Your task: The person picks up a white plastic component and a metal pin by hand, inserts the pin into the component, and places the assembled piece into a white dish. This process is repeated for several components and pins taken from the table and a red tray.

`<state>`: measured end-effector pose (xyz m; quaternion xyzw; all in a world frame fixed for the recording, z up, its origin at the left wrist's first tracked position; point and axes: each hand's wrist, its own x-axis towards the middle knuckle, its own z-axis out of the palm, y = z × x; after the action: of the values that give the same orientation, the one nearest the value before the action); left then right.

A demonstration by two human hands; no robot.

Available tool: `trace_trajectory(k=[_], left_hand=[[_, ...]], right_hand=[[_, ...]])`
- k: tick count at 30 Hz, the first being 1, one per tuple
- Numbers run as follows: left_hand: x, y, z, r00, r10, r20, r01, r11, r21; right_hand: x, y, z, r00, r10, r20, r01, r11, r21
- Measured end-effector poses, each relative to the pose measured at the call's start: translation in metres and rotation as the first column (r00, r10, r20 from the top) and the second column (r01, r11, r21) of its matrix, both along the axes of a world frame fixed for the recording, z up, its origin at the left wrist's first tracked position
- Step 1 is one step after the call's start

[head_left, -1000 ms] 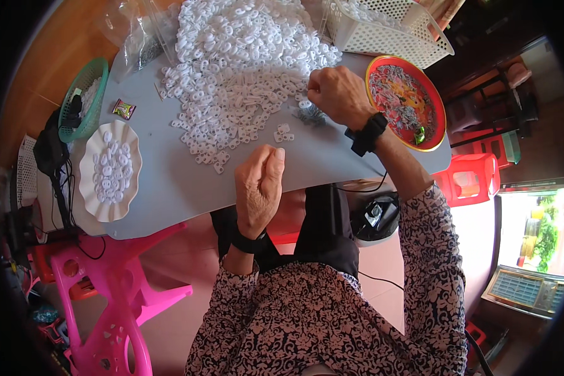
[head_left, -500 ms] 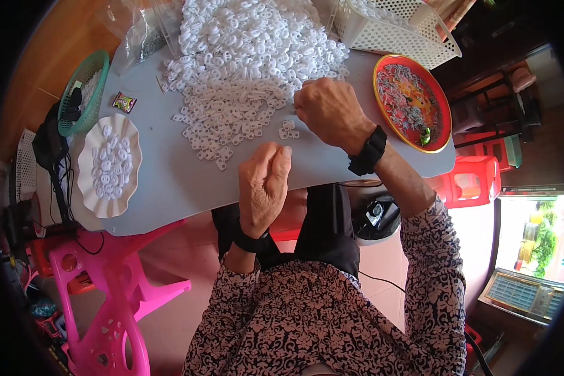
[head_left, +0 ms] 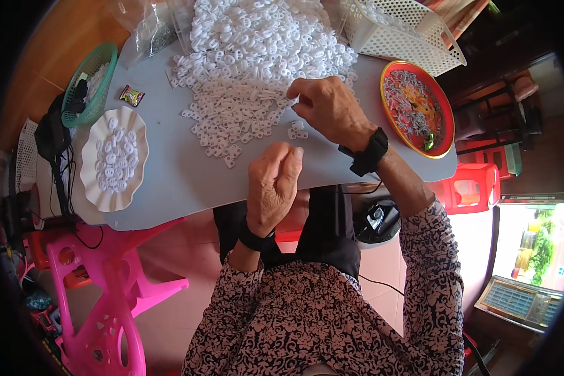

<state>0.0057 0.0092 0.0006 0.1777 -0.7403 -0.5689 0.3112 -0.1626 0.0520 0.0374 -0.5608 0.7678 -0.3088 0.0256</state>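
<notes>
My left hand (head_left: pixel 272 187) is curled closed just above the near table edge, thumb pressed along the fingers; what it holds, if anything, is hidden. Farther out, my right hand (head_left: pixel 333 111) has its thumb and forefinger bent together at the side of a heap of small flat white plastic pieces with holes (head_left: pixel 235 116). A bit of white shows at those fingertips, too small to make out. Between the two hands lies a little group of the same pieces (head_left: pixel 297 130). Behind rises a big pile of white oval plastic parts (head_left: pixel 263 41).
On the left, a scalloped cream dish (head_left: pixel 89 166) holds white oval parts, near a wrapped sweet (head_left: pixel 131 96) and a green basket (head_left: pixel 109 72). At right stand a red round tray (head_left: pixel 446 128) of small grey pieces and a white perforated basket (head_left: pixel 413 53). A pink chair (head_left: pixel 122 294) is below left.
The right hand's thumb and forefinger now show at the edge of the heap, where its knuckles were turned up before. My left hand stays closed. The whole view has shifted slightly.
</notes>
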Motion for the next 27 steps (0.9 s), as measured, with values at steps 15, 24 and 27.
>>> trace_trajectory(k=[15,24,27], left_hand=[[-0.002,-0.001,0.001,1.000,-0.019,-0.017,0.018,0.999,-0.029],[-0.003,0.001,0.004,1.000,-0.003,-0.014,0.002,0.999,-0.042],[-0.001,0.001,0.000,0.999,-0.005,-0.038,0.003,0.999,-0.052]], right_hand=[[-0.002,-0.015,-0.013,0.991,0.011,-0.134,0.011,0.987,0.158],[0.000,-0.012,-0.009,0.996,-0.013,-0.092,0.016,0.999,0.029],[0.001,-0.008,-0.008,1.000,-0.018,0.023,0.018,1.000,-0.004]])
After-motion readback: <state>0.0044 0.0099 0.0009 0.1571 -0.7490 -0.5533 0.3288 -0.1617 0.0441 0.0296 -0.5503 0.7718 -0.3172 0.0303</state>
